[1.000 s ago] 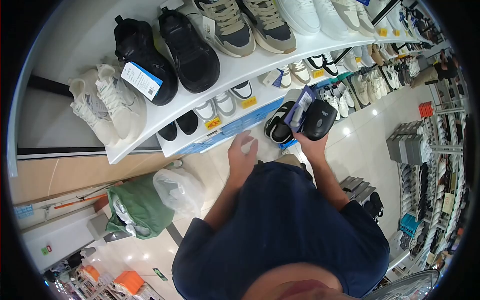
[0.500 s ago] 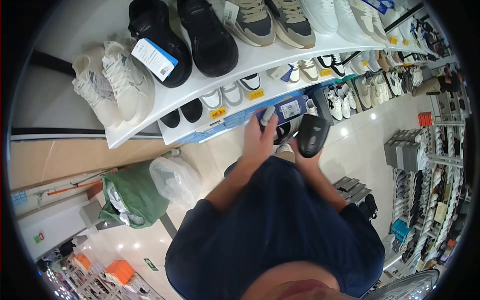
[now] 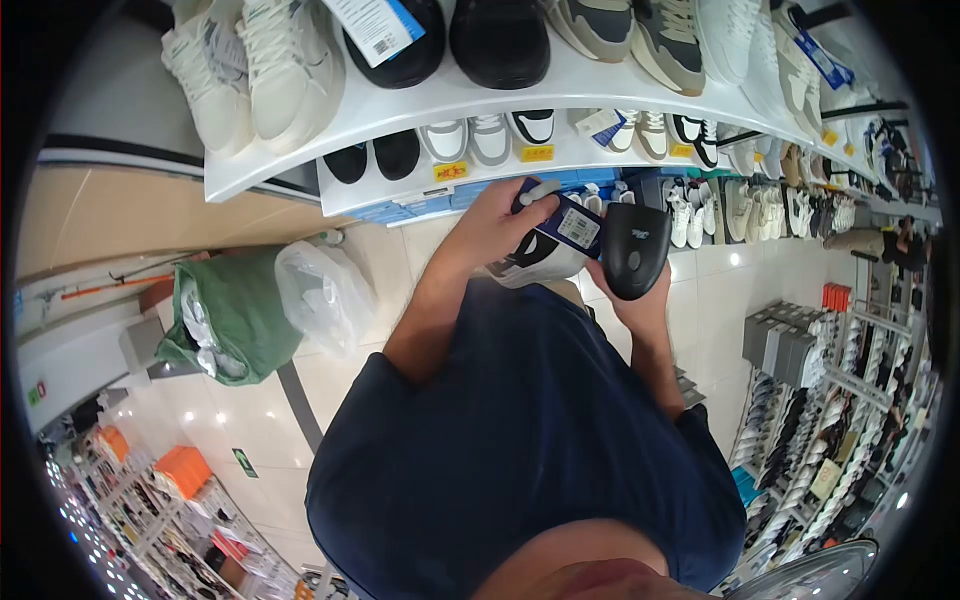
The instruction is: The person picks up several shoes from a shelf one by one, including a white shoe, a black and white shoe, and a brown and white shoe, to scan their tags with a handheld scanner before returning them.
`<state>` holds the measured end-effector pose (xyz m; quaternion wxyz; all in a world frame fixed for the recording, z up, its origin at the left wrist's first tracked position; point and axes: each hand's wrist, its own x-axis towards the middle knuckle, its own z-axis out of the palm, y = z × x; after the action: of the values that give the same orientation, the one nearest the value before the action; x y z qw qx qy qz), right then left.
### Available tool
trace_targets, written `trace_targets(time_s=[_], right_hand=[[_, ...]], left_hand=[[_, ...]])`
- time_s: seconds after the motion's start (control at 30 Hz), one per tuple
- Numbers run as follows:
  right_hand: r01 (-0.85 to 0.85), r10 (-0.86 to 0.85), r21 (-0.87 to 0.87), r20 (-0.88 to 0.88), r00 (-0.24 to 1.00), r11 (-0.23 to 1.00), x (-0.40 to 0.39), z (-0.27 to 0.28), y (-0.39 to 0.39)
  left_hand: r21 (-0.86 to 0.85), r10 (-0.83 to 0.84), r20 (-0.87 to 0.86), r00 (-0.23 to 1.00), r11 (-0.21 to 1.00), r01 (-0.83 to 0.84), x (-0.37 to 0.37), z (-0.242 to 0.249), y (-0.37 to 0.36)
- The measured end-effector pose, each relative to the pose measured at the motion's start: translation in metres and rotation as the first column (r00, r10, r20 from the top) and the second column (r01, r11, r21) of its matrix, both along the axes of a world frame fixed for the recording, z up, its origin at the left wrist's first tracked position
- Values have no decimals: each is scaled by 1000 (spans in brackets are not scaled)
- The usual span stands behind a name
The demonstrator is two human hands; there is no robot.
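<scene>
The left hand (image 3: 490, 228) pinches the shoe's blue tag (image 3: 570, 222) while the right hand (image 3: 640, 300), at 3 o'clock, clasps the barcode scanner (image 3: 634, 248); scanning seems underway, needing steady aim.

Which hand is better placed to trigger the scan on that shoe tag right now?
Right. The right hand already grips the black scanner, its head close beside the barcode tag. The left hand is busy holding the shoe and tag steady.

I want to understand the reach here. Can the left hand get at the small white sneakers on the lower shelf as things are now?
Probably not at once: the left hand is shut on the shoe with its blue tag. The white sneakers lie just above, with nothing between.
</scene>
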<state>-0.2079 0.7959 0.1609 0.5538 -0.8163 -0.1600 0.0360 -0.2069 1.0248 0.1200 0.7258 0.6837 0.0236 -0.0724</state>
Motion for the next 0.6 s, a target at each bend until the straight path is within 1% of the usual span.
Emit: trace_targets(time_s=[0.03,0.1,0.17,0.23,0.27,0.33,0.37,0.43,0.47,0.53,0.57,0.6], right_hand=[[-18,18,-5,-2,1000,1000,-1,-1,1],[-20,23,-147,15,1000,989,-2,-5,4],[-45,50,-180,23,998,983,-2,-5,8],[-102,155,-286,170,973,953,-1,-6,10],[-112,166,-289,170,971,951,0,-5,12],[-82,161,-283,270,949,956,0,-3,17],[-86,166,-285,270,948,955,1,-1,20],[-79,188,-319,325,927,944,2,2,23],[-80,189,-321,326,926,944,1,1,23],[-17,30,-191,64,997,981,-1,-1,23],[-18,31,-191,66,997,981,-2,2,24],[-18,31,-237,50,998,971,-3,7,25]], left_hand=[[-17,4,-32,999,1000,-4,-1,2,2],[-44,38,-46,998,998,-40,-3,4,5],[-71,68,-59,996,995,-72,-4,-1,7],[-111,103,-51,993,988,-109,-4,-10,7],[-114,114,-50,992,986,-119,-5,-11,7],[-147,120,-120,985,979,-138,-6,-8,7],[-150,124,-119,985,978,-141,-7,-8,5],[-234,191,-93,977,950,-208,-6,-8,0],[-237,192,-92,977,949,-208,-5,-10,-2],[-195,228,-107,968,950,-245,-4,-15,-6],[-196,229,-106,968,949,-246,-4,-17,-7],[-195,239,-117,964,946,-258,-5,-19,-8]])
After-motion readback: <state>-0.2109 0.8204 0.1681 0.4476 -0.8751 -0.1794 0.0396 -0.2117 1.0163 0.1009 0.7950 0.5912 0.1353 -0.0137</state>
